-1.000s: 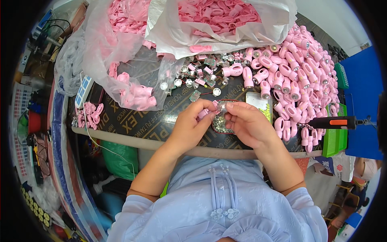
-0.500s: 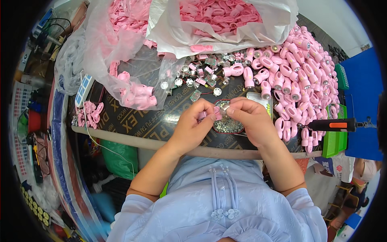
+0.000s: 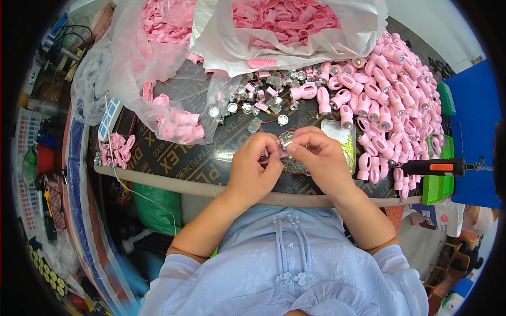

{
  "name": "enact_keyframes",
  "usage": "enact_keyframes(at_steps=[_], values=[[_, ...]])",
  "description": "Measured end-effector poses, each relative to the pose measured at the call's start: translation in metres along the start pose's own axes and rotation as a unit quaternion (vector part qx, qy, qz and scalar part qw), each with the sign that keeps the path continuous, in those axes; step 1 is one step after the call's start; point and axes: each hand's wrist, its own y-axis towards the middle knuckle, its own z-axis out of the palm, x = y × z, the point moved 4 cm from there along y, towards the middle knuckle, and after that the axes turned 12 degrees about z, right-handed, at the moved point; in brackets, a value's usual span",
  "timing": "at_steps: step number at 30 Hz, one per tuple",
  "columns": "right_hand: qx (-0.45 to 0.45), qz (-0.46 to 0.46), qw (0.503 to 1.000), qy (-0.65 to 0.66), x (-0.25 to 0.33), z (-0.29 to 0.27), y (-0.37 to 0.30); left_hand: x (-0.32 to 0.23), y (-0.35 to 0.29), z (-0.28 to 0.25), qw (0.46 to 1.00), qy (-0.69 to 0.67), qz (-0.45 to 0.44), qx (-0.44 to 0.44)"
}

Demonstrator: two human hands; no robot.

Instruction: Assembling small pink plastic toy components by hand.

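Both my hands pinch one small pink part over the dark table.

Head view: my left hand (image 3: 253, 168) and my right hand (image 3: 319, 158) meet at the fingertips above the dark table (image 3: 179, 158), fingers curled in and pressed together on a small pink part (image 3: 283, 145) with a bit of silver metal on it; just how it sits between them I cannot tell. Right under my hands lies a little heap of shiny metal bits (image 3: 295, 166), and beside my right hand a shallow tray (image 3: 342, 139) of yellowish pieces. Beyond it spreads a pile of pink casings (image 3: 390, 100). Loose silver parts (image 3: 258, 92) lie scattered further back, near the clear bags of pink pieces (image 3: 284, 26). A black tool with an orange band (image 3: 435, 167) sits far to my right.
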Motion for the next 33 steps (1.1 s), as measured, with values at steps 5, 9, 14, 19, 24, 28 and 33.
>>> enact_keyframes(at_steps=[5,9,14,19,24,28,33], values=[[-0.005,-0.003,0.999,0.043,-0.004,0.006,-0.003,-0.006,0.001,-0.002,0.994,0.102,0.035,-0.009],[-0.003,-0.005,1.0,-0.004,-0.005,0.006,-0.002,-0.013,0.002,-0.002,0.984,0.156,0.084,-0.007],[-0.021,-0.021,0.999,-0.045,0.004,0.01,-0.005,-0.013,0.0,-0.001,0.986,0.159,0.054,-0.024],[-0.05,-0.127,0.982,-0.131,0.008,0.012,-0.006,-0.015,0.003,-0.001,0.978,0.183,0.102,-0.001],[-0.066,-0.149,0.974,-0.155,0.01,0.013,-0.006,-0.013,0.001,0.0,0.984,0.162,0.071,0.019],[-0.103,-0.17,0.966,-0.168,0.005,0.019,-0.006,-0.017,0.001,0.001,0.985,0.15,0.086,0.011],[-0.063,-0.126,0.984,-0.111,0.004,0.021,-0.006,-0.02,0.001,0.001,0.978,0.17,0.115,0.019]])
